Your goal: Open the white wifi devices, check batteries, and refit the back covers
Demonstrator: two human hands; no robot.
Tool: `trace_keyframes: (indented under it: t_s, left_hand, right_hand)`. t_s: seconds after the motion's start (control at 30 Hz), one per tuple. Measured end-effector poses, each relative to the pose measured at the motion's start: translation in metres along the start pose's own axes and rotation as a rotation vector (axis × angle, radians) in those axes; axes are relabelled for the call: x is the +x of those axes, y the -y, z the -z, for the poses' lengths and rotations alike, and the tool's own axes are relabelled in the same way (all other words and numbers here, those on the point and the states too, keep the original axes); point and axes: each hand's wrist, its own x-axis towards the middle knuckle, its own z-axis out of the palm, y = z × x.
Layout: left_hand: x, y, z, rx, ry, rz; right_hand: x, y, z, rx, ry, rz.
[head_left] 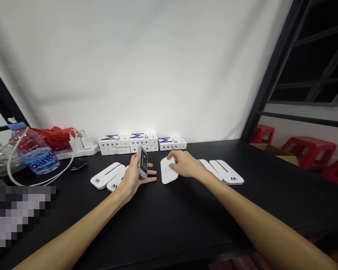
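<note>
matte black tabletop (180, 221) under everything. white cardboard cartons with purple lettering (141, 141) along the back. white rounded slabs with dark slots (227, 173) lie outside both hands. right hand (183, 163) — thumb and fingers pinching a plain white rounded plate (169, 176) mid-table. left hand (132, 173) grips a grey-sided, black-faced rectangular block (143, 165), tilted — other fingers spread past it.

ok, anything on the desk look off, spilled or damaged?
No spill or damage shows. The bottle looks tilted, though lens distortion may explain it, and a cable loops loosely in front. The pixelated lower left can't be judged.
</note>
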Motion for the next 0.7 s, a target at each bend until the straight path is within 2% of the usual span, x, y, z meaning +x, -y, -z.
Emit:
trace_keyframes:
  t_s: [0.17, 0.27, 0.33, 0.5, 0.57, 0.7]
  left_hand:
    - [0.007, 0.0, 0.005, -0.037, -0.063, -0.042]
    - [0.008, -0.003, 0.008, -0.124, -0.007, -0.009]
    - [0.006, -0.005, 0.008, -0.221, 0.07, 0.054]
    - [-0.006, -0.007, 0.001, -0.304, 0.228, 0.126]
    - [-0.011, -0.007, -0.003, -0.292, 0.263, 0.154]
    - [-0.019, -0.007, -0.008, -0.246, 0.255, 0.128]
  right_hand:
    - [-0.004, -0.009, 0.015, -0.208, 0.031, -0.104]
    - [-0.008, -0.008, 0.019, -0.249, 0.005, -0.119]
    - [-0.009, -0.004, 0.018, -0.192, -0.047, -0.036]
    - [-0.012, 0.017, 0.002, 0.214, -0.119, 0.353]
    - [-0.016, 0.026, -0.006, 0.271, -0.116, 0.406]
    - [-0.023, 0.037, -0.014, 0.327, -0.121, 0.371]
